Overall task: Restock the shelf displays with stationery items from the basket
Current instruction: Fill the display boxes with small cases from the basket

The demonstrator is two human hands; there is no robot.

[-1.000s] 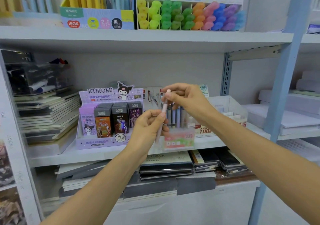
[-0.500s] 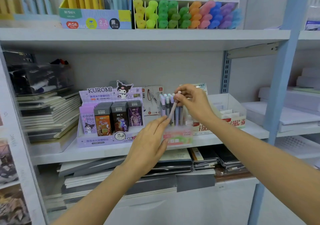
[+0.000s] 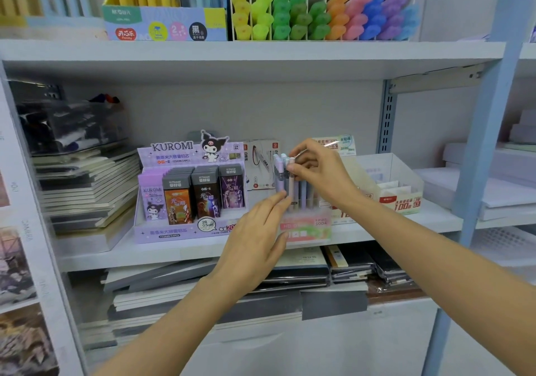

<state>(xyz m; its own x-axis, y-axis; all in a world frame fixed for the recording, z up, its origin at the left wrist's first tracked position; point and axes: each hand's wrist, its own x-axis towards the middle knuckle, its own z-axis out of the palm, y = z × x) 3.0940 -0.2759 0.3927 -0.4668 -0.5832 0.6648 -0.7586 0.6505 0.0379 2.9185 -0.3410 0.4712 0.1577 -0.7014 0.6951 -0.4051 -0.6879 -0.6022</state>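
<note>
One wide-angle camera, worn on the person's head, is supplying the single view. It is looking forward and slightly down, facing the middle shelf from close by. The left hand and the right hand, which is pinching a pen, are sitting near frame centre. The upper shelf is running across the top; the blue upright is leaning at the right margin.
</note>
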